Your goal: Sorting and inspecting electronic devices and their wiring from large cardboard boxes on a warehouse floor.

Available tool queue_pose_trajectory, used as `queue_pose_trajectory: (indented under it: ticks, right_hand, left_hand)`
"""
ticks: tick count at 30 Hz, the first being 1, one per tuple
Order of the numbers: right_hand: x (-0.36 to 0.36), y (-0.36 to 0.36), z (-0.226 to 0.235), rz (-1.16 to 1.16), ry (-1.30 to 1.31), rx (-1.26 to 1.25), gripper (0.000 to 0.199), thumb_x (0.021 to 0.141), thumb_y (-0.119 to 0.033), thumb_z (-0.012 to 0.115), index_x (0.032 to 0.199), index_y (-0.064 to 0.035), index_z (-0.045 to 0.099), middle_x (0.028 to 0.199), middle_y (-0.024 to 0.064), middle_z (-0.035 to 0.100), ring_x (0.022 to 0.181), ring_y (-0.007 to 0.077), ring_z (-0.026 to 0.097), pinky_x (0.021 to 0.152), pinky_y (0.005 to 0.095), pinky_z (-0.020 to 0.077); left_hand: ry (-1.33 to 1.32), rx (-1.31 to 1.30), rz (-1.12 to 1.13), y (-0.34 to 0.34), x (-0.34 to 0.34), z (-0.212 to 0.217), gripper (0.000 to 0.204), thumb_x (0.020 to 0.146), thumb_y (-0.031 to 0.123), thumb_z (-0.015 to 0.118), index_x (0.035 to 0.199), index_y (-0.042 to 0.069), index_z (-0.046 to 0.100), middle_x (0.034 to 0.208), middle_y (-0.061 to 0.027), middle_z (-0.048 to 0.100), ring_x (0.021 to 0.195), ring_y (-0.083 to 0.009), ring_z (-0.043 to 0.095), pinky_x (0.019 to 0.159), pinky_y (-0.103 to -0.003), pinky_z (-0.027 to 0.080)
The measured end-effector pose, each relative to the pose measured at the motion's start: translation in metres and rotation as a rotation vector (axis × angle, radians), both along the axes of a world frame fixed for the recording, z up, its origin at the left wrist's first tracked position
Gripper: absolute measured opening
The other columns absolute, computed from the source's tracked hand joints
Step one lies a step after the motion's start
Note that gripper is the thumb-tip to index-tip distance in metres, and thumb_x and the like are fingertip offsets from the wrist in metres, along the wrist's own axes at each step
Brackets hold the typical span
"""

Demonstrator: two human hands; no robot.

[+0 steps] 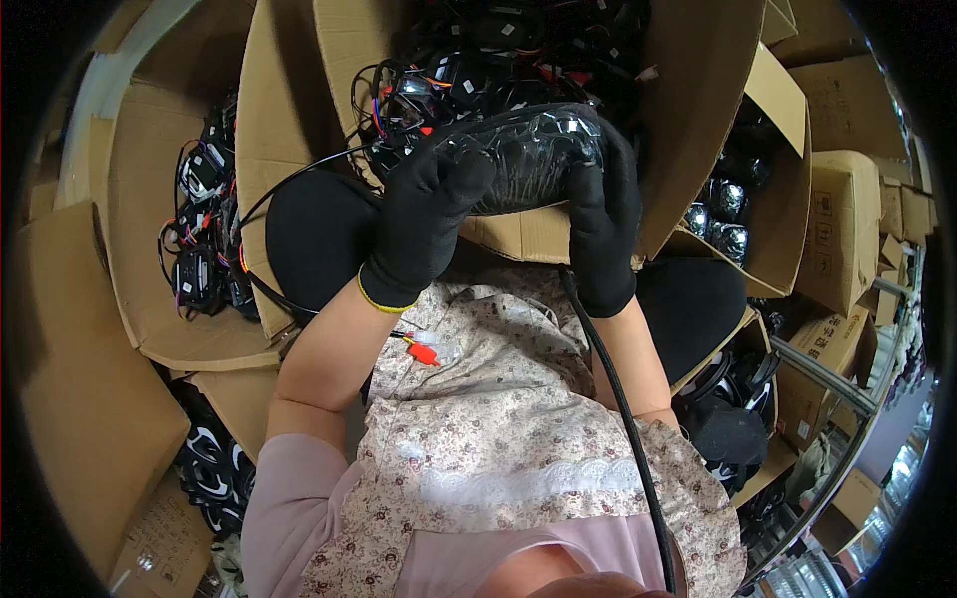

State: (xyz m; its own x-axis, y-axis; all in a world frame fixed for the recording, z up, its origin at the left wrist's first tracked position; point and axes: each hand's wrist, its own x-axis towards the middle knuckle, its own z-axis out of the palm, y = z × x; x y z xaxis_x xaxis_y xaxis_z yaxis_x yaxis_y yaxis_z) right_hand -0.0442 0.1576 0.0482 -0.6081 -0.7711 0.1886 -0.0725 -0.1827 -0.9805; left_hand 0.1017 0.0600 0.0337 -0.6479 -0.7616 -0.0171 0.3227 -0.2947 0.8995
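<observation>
Both my hands wear black gloves and grip a black oblong part wrapped in clear plastic film point(533, 154), held in front of an open cardboard box point(698, 90). My left hand point(419, 224) clasps its left end, fingers curled over the top. My right hand point(603, 224) holds its right end. A thin black wire point(299, 177) loops off to the left from the part. A thick black cable point(618, 399) runs down across my floral apron. A small red and white connector point(426, 349) lies on my lap.
The box in front holds several black parts with red and orange wires point(478, 50). Another open box at left point(150, 299) holds similar wired parts point(204, 239). A box at right holds shiny lamp-like parts point(723, 219). Stacked cartons point(847, 229) and a metal rack point(827, 384) stand at right.
</observation>
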Motion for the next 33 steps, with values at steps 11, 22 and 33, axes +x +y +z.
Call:
queue_pose_trajectory:
  ticks: [11,22,33]
  right_hand:
    - [0.010,0.004,0.003,-0.034,-0.314,-0.119,0.023,0.098,-0.011,0.055,0.119,-0.0005,0.058,0.108,0.0038,0.062,0.103,0.0122,0.058,0.093,0.0269,0.0439]
    - [-0.021,-0.012,-0.006,-0.198,0.572,-0.172,0.070,0.077,-0.014,0.078,0.137,-0.0056,0.043,0.127,0.0152,0.050,0.114,0.0257,0.053,0.098,0.0360,0.0450]
    - [-0.007,0.003,-0.027,0.203,-0.101,-0.015,0.040,0.084,-0.007,0.068,0.123,-0.0008,0.061,0.112,0.0054,0.065,0.101,0.0125,0.061,0.090,0.0295,0.0489]
  left_hand:
    - [-0.002,-0.013,-0.117,-0.009,0.000,0.002,0.042,0.091,0.010,0.067,0.130,0.000,0.054,0.117,-0.0076,0.066,0.105,-0.0133,0.062,0.093,-0.030,0.050]
    - [-0.219,-0.234,-0.101,-0.015,-0.002,0.008,0.056,0.082,0.015,0.078,0.130,0.005,0.053,0.121,-0.0084,0.062,0.108,-0.0139,0.059,0.092,-0.031,0.050]
    - [-0.404,-1.227,0.057,-0.026,-0.009,0.013,0.054,0.085,0.034,0.076,0.126,0.002,0.059,0.125,-0.0122,0.058,0.119,-0.0180,0.054,0.099,-0.036,0.046]
